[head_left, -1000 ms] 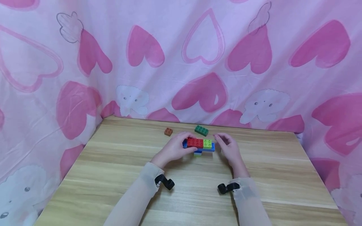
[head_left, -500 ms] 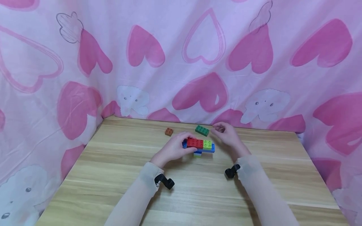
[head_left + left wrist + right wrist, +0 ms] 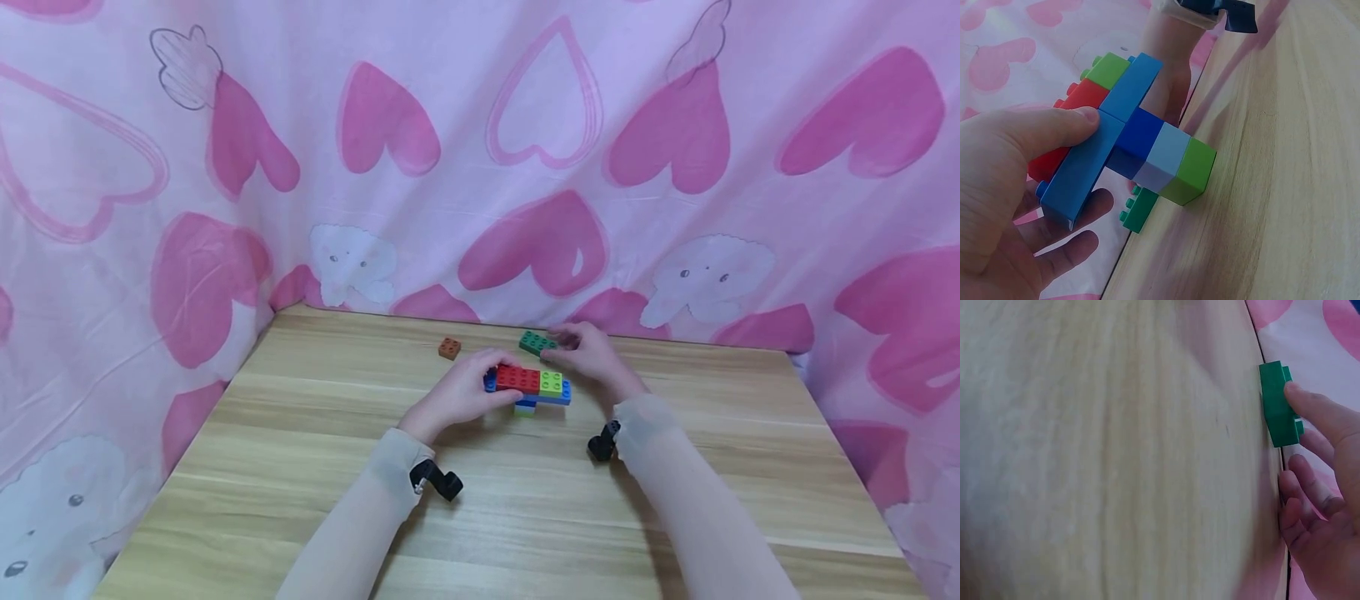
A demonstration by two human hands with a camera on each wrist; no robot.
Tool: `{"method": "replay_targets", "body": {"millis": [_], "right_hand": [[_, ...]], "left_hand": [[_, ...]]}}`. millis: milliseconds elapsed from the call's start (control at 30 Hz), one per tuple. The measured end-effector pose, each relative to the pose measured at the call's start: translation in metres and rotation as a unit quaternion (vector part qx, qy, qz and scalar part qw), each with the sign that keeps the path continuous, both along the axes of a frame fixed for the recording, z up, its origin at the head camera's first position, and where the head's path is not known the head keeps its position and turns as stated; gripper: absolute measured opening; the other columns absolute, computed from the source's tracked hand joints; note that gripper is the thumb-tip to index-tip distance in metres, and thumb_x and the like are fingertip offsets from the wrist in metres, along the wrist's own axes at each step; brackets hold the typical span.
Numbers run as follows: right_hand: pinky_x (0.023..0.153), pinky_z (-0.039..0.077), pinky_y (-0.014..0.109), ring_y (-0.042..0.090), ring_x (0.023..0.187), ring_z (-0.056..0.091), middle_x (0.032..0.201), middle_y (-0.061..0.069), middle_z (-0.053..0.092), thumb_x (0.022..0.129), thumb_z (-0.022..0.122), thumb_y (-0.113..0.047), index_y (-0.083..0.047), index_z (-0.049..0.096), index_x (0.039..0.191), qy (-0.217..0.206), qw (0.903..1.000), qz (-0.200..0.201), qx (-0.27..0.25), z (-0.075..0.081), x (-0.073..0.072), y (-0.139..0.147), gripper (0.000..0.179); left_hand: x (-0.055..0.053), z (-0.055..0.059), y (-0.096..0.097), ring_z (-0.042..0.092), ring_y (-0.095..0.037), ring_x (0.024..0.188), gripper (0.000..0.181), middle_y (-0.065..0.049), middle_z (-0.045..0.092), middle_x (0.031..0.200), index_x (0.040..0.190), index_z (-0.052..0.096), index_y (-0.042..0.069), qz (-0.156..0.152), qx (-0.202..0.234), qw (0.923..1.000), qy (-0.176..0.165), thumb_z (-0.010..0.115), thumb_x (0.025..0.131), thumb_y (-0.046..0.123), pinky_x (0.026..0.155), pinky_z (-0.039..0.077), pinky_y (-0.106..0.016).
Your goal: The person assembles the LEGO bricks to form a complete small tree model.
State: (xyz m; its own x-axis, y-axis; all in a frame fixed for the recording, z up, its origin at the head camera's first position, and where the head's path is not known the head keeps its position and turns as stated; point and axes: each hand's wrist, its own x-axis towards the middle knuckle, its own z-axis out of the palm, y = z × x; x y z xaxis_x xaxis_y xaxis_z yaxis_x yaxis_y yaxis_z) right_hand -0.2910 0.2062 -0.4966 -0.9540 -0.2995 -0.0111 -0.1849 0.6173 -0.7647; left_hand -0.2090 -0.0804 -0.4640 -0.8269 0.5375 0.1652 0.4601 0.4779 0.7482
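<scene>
My left hand (image 3: 457,392) holds a model of joined toy building bricks, its thumb on the front side. On top of the model are a red brick (image 3: 517,380) and a lime brick (image 3: 551,382), over a row of blue bricks (image 3: 1094,153). Below them a short column runs from dark blue through light blue to a lime brick (image 3: 1192,172). Behind the model, my right hand (image 3: 592,358) has its thumb and index finger at the right end of a dark green brick (image 3: 534,341), pinching it. That brick lies on the table (image 3: 480,517).
A small brown brick (image 3: 449,347) lies at the back of the table, left of the green one. Just beyond the table's back edge hangs a pink curtain (image 3: 450,183) with hearts, which also closes off both sides.
My right hand has gone from beside the model's right end to the back of the table, then left onto the green brick. The left hand and the model stay in place.
</scene>
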Motion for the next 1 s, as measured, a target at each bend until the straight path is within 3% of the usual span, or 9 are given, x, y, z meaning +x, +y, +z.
{"method": "replay_targets", "body": {"millis": [267,533,733,1000], "right_hand": [[0.092,0.052,0.040,0.025,0.102,0.063,0.124,0.008,0.076,0.098,0.086,-0.024,-0.011,0.078,0.137,-0.003,0.9999,0.006,0.009,-0.002,-0.002,-0.004,0.042],[0.099,0.055,0.047,0.028,0.108,0.065,0.127,0.012,0.075,0.100,0.083,-0.024,-0.010,0.077,0.138,-0.009,0.9995,-0.003,0.029,0.000,-0.002,-0.006,0.041],[0.108,0.053,0.053,0.032,0.118,0.064,0.131,0.012,0.071,0.102,0.080,-0.026,-0.011,0.074,0.141,-0.047,0.9983,-0.032,-0.010,0.004,0.005,-0.005,0.042],[0.087,0.059,0.043,0.033,0.114,0.062,0.130,0.014,0.069,0.101,0.080,-0.036,-0.013,0.071,0.145,-0.041,0.9961,-0.052,-0.059,0.018,0.021,-0.003,0.050]], "left_hand": [[-0.001,-0.001,0.001,0.063,-0.014,0.109,0.037,0.006,0.070,0.124,0.132,0.070,0.022,-0.003,0.001,1.0000,0.003,0.085,0.099,0.031,0.100,0.055,-0.037],[-0.002,-0.002,0.000,0.063,-0.015,0.110,0.036,0.006,0.070,0.125,0.132,0.069,0.023,-0.003,0.000,1.0000,0.003,0.084,0.100,0.033,0.101,0.056,-0.038],[-0.002,-0.003,-0.001,0.063,-0.014,0.107,0.035,0.007,0.070,0.122,0.131,0.070,0.023,-0.006,-0.002,1.0000,0.007,0.084,0.100,0.032,0.099,0.056,-0.036],[-0.002,-0.002,0.001,0.063,-0.014,0.104,0.035,0.008,0.069,0.118,0.130,0.070,0.023,0.000,-0.002,1.0000,0.005,0.085,0.099,0.031,0.095,0.056,-0.035]]}}
